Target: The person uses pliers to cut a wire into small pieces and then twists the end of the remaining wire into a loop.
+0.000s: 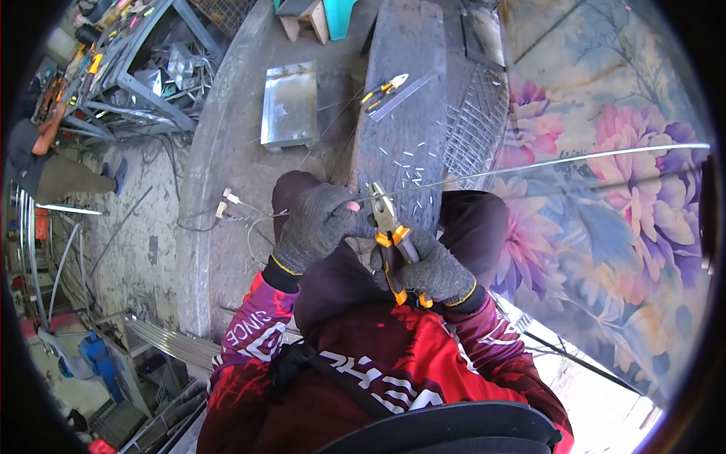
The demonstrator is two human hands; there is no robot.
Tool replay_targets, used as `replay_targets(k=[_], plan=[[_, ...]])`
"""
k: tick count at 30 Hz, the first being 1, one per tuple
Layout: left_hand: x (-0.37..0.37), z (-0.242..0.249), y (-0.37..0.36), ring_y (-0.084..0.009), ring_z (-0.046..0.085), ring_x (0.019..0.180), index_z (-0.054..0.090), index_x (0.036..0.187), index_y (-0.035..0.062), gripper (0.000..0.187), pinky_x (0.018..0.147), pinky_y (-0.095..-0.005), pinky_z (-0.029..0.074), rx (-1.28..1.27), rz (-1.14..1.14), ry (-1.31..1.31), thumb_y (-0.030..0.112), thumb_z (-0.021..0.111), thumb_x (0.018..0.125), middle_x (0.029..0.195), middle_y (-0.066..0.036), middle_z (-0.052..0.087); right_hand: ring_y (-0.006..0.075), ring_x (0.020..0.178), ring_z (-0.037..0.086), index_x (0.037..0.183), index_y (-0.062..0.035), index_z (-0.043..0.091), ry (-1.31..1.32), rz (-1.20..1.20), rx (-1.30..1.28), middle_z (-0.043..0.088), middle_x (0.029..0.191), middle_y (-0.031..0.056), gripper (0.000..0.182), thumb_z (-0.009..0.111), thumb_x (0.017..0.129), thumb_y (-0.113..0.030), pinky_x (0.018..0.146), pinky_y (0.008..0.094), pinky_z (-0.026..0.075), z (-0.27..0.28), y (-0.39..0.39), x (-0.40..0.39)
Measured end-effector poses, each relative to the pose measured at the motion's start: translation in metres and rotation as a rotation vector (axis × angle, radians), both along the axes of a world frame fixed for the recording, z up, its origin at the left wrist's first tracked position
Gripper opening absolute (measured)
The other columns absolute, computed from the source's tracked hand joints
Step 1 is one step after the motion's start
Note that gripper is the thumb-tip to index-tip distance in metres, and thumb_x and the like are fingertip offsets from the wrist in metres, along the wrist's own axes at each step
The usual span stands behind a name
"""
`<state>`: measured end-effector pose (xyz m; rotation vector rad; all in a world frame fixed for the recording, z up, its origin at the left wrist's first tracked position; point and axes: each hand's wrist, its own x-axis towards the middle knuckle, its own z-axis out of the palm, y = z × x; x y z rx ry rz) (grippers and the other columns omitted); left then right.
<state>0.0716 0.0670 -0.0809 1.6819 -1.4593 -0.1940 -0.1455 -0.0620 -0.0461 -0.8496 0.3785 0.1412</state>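
Observation:
My left hand (316,227), in a dark grey glove with a bare fingertip showing, is closed on a thin metal wire (590,157). The wire stretches far to the right, in front of a floral sheet. In my gloved right hand (441,271) is a pair of combination pliers (386,217) with orange and black handles. Its jaws point away from me and overlap the wire just right of my left fingers. Short cut wire pieces (412,175) lie scattered on the dark wooden plank (401,45) between my knees.
Farther up the plank lie another pair of pliers (386,88) and a flat metal strip (403,96). A sheet-metal box (290,106) rests left of it, and wire mesh (475,125) to the right. At far left a person (57,163) reaches toward a cluttered workbench (151,83). Floral sheet (597,219) covers the right side.

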Motion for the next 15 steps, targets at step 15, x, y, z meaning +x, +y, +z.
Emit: replay_targets(k=[15], plan=[[-0.001,-0.001,-0.003,-0.0409,0.060,0.079,0.064,0.092,0.0000,0.018,0.071,-0.0473,0.048,-0.124,-0.064,-0.020,0.017,0.068,0.087,0.085,-0.018,0.064,0.0162,0.091,0.064,0.136,-0.0030,0.051,-0.012,0.012,-0.042,0.065,0.106,0.0049,0.060,0.068,0.079,0.002,0.079,0.0282,0.053,-0.005,-0.003,-0.010]])
